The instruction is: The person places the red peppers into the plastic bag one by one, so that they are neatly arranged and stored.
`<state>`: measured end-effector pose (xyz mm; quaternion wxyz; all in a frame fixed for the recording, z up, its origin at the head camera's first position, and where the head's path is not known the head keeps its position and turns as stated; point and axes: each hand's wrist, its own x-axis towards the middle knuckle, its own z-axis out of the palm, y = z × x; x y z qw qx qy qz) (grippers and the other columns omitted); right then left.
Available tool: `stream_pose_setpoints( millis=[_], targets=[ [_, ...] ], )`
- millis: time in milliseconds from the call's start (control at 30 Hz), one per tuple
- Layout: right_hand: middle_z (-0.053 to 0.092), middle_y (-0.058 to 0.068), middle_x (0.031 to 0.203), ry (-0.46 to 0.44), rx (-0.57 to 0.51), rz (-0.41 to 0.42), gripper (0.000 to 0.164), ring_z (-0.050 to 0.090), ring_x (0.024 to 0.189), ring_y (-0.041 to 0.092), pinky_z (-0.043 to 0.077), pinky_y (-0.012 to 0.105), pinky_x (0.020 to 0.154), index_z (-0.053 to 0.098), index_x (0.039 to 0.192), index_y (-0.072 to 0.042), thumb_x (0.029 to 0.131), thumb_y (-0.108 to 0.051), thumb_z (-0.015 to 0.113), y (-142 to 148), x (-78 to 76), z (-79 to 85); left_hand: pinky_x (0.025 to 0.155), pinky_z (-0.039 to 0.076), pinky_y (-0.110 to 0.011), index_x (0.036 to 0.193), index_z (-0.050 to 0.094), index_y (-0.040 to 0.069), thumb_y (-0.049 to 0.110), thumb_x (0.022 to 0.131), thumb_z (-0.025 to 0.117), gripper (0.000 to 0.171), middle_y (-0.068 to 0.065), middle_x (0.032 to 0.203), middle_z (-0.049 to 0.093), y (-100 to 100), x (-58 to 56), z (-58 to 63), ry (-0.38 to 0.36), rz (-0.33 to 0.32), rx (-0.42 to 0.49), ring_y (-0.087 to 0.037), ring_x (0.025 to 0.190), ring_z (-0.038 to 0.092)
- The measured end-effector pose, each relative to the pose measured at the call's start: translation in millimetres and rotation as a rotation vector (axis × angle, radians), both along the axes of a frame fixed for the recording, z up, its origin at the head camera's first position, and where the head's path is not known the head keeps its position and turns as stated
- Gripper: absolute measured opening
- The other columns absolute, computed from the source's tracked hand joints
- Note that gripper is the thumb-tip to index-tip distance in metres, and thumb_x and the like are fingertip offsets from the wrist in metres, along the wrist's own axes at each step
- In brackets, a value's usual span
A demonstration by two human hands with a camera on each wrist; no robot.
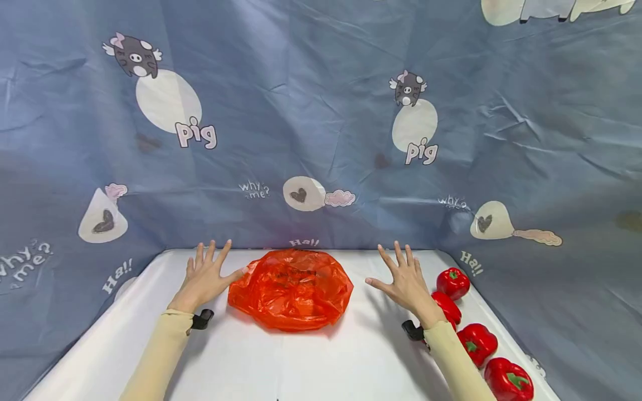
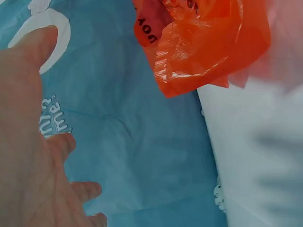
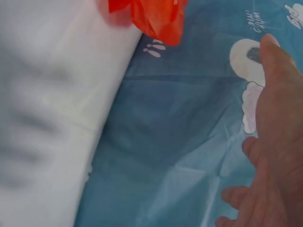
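Note:
An orange-red plastic bag point(image 1: 291, 289) with dark print lies crumpled on the white table, between the two hands. To its left, the left hand point(image 1: 203, 281) is held over the table with fingers spread, its thumb tip overlapping the bag's edge in the head view. The right hand point(image 1: 403, 281) is also spread, to the right of the bag and apart from it. Neither hand holds anything. Both wrist views show the spread fingers and part of the bag point(image 2: 208, 47), whose corner point(image 3: 161, 21) appears at the top of the right wrist view.
Several red bell peppers point(image 1: 453, 283) line the table's right edge, some partly hidden behind the right forearm. Blue-grey cloth point(image 1: 321, 111) with pig prints hangs behind and at both sides of the white table point(image 1: 311, 367). Each wrist wears a black camera mount point(image 1: 203, 319).

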<state>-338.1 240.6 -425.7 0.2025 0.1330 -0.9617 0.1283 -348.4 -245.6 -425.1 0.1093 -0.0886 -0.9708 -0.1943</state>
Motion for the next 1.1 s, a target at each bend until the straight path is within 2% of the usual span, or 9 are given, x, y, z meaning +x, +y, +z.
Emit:
stream_pose_setpoints(
  millis=[200,367,467,567,667,767,867,1000,1100],
  targets=[
    [0.012,0.018,0.160,-0.035,-0.006,0.024,0.092,0.005,0.146,0.045,0.013,0.067,0.111,0.022,0.153,-0.031,0.079,-0.072,0.058,5,7.4,14.1,0.106,-0.003,-0.073,0.156,0.007,0.020,0.069,0.087,0.048,0.094,-0.028,0.158,-0.005,2,2.7,9.7,-0.015,-0.024,-0.031,-0.049,0.142,-0.017],
    [0.018,0.020,0.159,-0.047,0.003,0.030,0.091,0.013,0.144,0.048,0.018,0.064,0.111,0.024,0.153,-0.030,0.079,-0.072,0.057,20,14.8,16.8,0.106,0.001,-0.074,0.156,0.008,0.018,0.072,0.086,0.047,0.096,-0.031,0.157,0.000,1,5.1,8.7,-0.050,-0.046,-0.043,-0.052,0.142,-0.010],
    [0.021,0.022,0.157,-0.051,0.005,0.019,0.089,0.019,0.142,0.049,0.022,0.064,0.110,0.027,0.152,-0.029,0.080,-0.071,0.058,32,21.3,16.0,0.105,0.008,-0.074,0.156,0.010,0.015,0.074,0.085,0.045,0.098,-0.034,0.155,0.009,1,6.4,4.3,-0.075,-0.063,-0.050,-0.057,0.140,0.003],
    [0.028,0.022,0.155,-0.072,-0.009,0.014,0.088,0.029,0.139,0.048,0.029,0.064,0.106,0.032,0.151,-0.027,0.079,-0.069,0.061,45,30.2,14.9,0.101,0.023,-0.073,0.154,0.016,0.009,0.074,0.084,0.047,0.100,-0.036,0.149,0.024,4,7.5,-2.1,-0.105,-0.091,-0.048,-0.058,0.134,0.024],
    [0.038,0.021,0.149,-0.091,-0.032,0.031,0.087,0.039,0.134,0.043,0.037,0.063,0.101,0.036,0.149,-0.023,0.079,-0.065,0.064,55,39.7,14.4,0.095,0.034,-0.070,0.151,0.025,0.003,0.071,0.084,0.052,0.099,-0.038,0.142,0.036,7,7.7,-9.0,-0.124,-0.126,-0.036,-0.057,0.126,0.038],
    [0.048,0.019,0.141,-0.122,-0.052,0.039,0.084,0.047,0.128,0.039,0.043,0.060,0.096,0.040,0.147,-0.020,0.079,-0.061,0.068,66,51.5,12.2,0.094,0.038,-0.066,0.145,0.034,-0.003,0.062,0.085,0.059,0.093,-0.036,0.136,0.045,13,7.9,-14.5,-0.134,-0.152,-0.014,-0.055,0.121,0.045],
    [0.054,0.018,0.135,-0.172,-0.052,0.012,0.081,0.053,0.122,0.037,0.047,0.059,0.092,0.045,0.143,-0.016,0.078,-0.056,0.071,76,65.4,8.5,0.093,0.042,-0.062,0.137,0.042,-0.008,0.050,0.085,0.067,0.082,-0.034,0.128,0.053,16,9.1,-19.6,-0.129,-0.171,0.017,-0.051,0.114,0.053],
    [0.057,0.020,0.129,-0.245,-0.047,-0.045,0.075,0.057,0.114,0.037,0.048,0.058,0.089,0.052,0.136,-0.011,0.077,-0.050,0.075,87,82.6,5.7,0.088,0.046,-0.059,0.133,0.044,-0.010,0.036,0.084,0.071,0.073,-0.034,0.119,0.059,18,6.9,-25.7,-0.135,-0.176,0.063,-0.045,0.103,0.061],
    [0.058,0.022,0.128,-0.273,-0.048,-0.048,0.074,0.059,0.111,0.038,0.048,0.056,0.091,0.054,0.134,-0.007,0.076,-0.047,0.077,93,91.5,3.7,0.086,0.049,-0.056,0.132,0.044,-0.012,0.029,0.085,0.071,0.068,-0.033,0.116,0.060,17,2.7,-29.1,-0.146,-0.156,0.099,-0.040,0.097,0.063]
  ],
)
